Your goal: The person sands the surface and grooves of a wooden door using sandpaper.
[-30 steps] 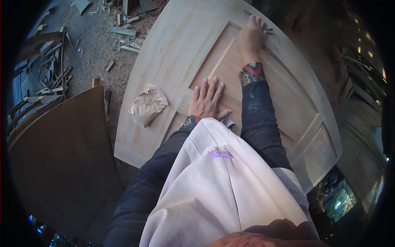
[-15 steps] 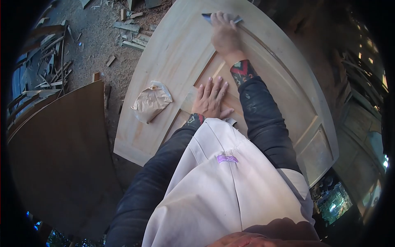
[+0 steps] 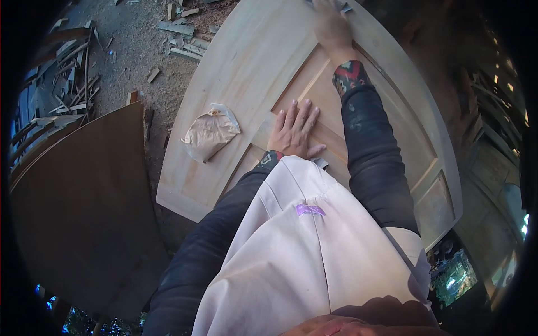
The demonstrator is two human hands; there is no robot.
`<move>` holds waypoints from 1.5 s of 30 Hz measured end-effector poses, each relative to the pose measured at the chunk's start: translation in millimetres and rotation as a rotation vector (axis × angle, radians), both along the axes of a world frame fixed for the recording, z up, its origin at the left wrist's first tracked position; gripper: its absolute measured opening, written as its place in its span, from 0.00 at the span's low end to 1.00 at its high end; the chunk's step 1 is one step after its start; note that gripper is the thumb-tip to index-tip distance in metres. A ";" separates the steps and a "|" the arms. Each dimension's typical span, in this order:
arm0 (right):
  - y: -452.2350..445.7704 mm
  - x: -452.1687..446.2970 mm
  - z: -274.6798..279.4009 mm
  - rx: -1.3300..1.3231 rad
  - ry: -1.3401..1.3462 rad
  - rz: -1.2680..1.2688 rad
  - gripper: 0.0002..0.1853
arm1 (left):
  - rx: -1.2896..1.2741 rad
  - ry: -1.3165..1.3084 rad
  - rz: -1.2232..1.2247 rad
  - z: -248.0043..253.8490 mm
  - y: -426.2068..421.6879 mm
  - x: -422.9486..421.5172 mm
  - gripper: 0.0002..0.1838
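Note:
A pale wooden panel door [image 3: 241,78] lies flat beneath my hands. My right hand [image 3: 333,33], smeared by motion, is at the door's far end, its fingers closed over a dark piece of sandpaper [image 3: 347,8] that shows at the hand's edges. Flat on the middle of the door rests my left hand [image 3: 295,131], fingers spread and holding nothing. To its left, a crumpled light-brown bag [image 3: 210,135] sits on the door. A small grey piece [image 3: 321,163] peeks out by my left wrist, partly hidden by my shirt.
Scrap wood [image 3: 188,42] and sawdust litter the ground at the upper left. A brown board [image 3: 84,207] stands on the left side. Another panelled door [image 3: 487,185] is at the right, with stacked timber [image 3: 496,106] above it.
My right hand has slid with the sandpaper toward the far end of the door and slightly right. My left hand stays flat on the door; the view has shifted slightly.

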State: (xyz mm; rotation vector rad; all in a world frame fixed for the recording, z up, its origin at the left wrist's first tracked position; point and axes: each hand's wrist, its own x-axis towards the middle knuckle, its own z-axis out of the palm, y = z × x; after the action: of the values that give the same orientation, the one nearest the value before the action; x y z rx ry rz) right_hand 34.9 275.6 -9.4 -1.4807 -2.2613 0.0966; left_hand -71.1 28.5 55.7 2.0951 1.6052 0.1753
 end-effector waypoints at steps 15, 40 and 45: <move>-7.1 -88.6 25.1 -0.012 -0.120 0.010 0.24 | -0.061 0.006 -0.052 -5.0 -0.7 -1.0 0.48; -10.9 -106.3 12.1 0.102 0.140 0.340 0.22 | -0.086 -0.023 -0.041 -0.2 4.8 -1.4 0.45; 108.3 -86.3 6.5 -0.217 -0.106 0.036 0.22 | 0.008 0.056 -0.065 -5.8 -0.5 -2.4 0.47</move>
State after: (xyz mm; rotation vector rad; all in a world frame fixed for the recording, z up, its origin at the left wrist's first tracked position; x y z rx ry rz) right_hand -51.4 383.9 -2.8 -1.5869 -2.4269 0.2889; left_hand -73.4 28.0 49.9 2.1726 1.5678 0.1017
